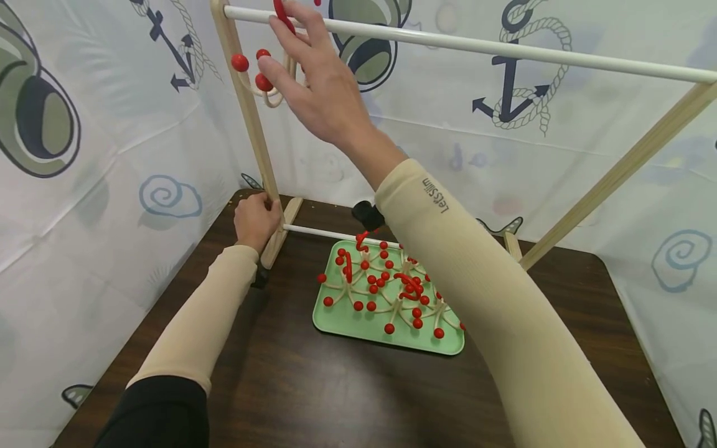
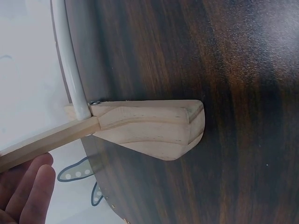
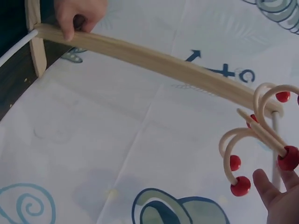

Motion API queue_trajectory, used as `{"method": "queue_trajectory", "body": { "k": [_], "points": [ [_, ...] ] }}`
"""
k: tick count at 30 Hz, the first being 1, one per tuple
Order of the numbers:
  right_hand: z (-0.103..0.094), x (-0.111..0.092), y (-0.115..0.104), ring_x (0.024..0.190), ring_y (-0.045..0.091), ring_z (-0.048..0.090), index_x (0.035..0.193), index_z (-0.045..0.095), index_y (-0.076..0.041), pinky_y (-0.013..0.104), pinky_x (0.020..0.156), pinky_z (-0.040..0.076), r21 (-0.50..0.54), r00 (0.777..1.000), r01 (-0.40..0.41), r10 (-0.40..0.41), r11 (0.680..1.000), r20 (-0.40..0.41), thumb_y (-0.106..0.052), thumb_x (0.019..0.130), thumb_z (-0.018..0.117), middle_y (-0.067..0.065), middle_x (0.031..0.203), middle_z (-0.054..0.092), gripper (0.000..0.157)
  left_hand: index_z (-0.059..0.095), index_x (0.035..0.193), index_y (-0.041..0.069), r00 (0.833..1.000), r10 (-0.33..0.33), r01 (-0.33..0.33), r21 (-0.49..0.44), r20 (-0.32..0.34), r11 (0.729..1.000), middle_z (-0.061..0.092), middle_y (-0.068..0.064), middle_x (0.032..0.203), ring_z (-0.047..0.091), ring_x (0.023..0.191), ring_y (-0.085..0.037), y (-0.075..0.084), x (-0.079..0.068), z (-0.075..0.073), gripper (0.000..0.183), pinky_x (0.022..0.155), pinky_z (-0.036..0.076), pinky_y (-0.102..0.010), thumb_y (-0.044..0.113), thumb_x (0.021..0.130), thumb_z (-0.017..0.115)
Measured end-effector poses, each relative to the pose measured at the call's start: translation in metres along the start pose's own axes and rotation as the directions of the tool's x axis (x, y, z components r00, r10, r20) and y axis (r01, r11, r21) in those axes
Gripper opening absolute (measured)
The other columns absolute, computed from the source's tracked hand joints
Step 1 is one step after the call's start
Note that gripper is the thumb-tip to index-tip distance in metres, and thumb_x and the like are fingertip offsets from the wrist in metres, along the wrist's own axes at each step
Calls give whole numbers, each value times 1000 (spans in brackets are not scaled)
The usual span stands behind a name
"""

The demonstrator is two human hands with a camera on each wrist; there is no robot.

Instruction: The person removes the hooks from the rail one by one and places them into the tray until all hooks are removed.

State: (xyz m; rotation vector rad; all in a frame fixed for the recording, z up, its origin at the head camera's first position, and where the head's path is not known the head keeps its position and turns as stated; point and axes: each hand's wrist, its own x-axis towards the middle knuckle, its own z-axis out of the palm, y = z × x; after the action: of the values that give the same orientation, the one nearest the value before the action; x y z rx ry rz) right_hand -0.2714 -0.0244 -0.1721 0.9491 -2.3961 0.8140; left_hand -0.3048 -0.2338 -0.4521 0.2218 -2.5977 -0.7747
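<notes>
My left hand point(image 1: 256, 219) grips the wooden post point(image 1: 254, 124) low down, close to its foot point(image 2: 149, 128); the right wrist view shows its thumb and fingers about the post. High up at the white rod point(image 1: 448, 41), my right hand point(image 1: 330, 87) reaches to a red hook point(image 1: 284, 15), fingers fairly straight and thumb apart. Curved beige arms tipped with red balls point(image 1: 263, 82) hang below the hook beside that hand. The right wrist view shows these curved arms point(image 3: 229, 144) near the fingertips; the hook's hold on the rod is partly hidden.
On the dark table point(image 1: 280, 373) a green tray point(image 1: 358, 330) holds several similar pieces with red hooks and balls. A second wooden post point(image 1: 610, 180) slants up at the right, and a lower white rod point(image 1: 319, 232) runs behind the tray. Patterned cloth surrounds the table.
</notes>
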Motion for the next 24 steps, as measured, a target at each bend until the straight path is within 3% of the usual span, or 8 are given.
{"method": "queue_trajectory", "body": {
  "k": [9,15,20,24],
  "points": [
    [-7,-50,-6,128,9,48,144,48,-8,17,96,38,150,994,67,-53,986,-96,-29,98,58,9,148,37,51,71,95,2,1000,-9,9,5,1,1000,70,-19,85,65,81,-42,0,0,-1,30,70,48,-55,28,95,56],
    [2,-100,-6,116,17,54,135,59,-5,22,89,45,264,993,108,-92,958,-73,-20,95,62,10,137,47,43,63,77,3,1000,8,-8,-9,-28,1000,63,-18,72,61,73,-42,0,0,0,25,65,46,-56,24,89,57],
    [15,-142,0,103,16,60,128,65,-7,21,71,49,247,990,136,-126,960,-56,-17,91,67,6,127,53,38,66,84,2,1000,2,-2,-15,-7,1000,65,-19,77,61,76,-42,-1,3,1,27,68,46,-56,25,92,54],
    [31,-169,7,93,13,63,119,72,-11,20,57,43,184,992,120,-112,976,-52,-17,90,69,3,118,57,30,70,94,1,1000,-6,6,-1,14,1000,70,-18,85,64,82,-41,2,3,0,30,70,48,-54,27,96,54]
  ]
}}
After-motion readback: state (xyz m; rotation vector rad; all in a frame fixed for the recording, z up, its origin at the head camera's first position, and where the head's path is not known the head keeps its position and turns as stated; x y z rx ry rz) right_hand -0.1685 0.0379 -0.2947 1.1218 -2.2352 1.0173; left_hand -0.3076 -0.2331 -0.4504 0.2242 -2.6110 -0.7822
